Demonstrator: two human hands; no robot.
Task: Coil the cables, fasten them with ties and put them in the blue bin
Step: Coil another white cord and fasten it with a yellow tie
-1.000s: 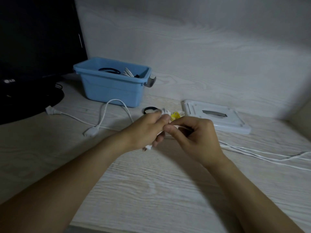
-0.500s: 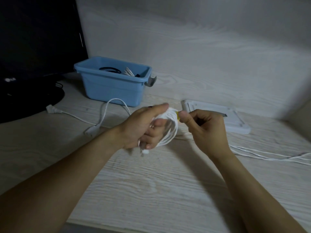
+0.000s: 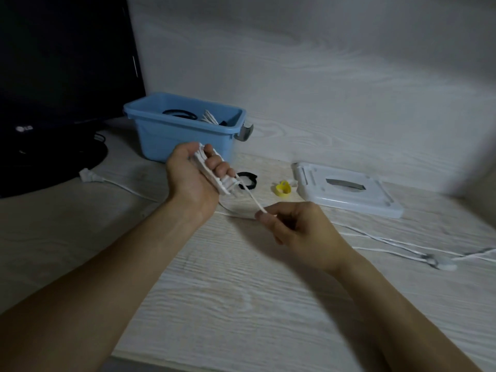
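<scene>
Fingers (image 3: 218, 167) of left hand (image 3: 193, 178) curled round half-hidden white cable coil (image 3: 212, 175), right hand (image 3: 298, 229) pinching its strand.

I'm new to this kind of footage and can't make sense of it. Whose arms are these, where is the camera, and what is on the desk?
There is no machine: a person wears a camera on the head, looking down at their own hands. The left hand holds a coiled white cable; the right hand pinches its loose strand. On the desk lie a blue bin with cables inside, a black tie, a yellow tie, a white lid and more white cables. A dark monitor stands left.
</scene>
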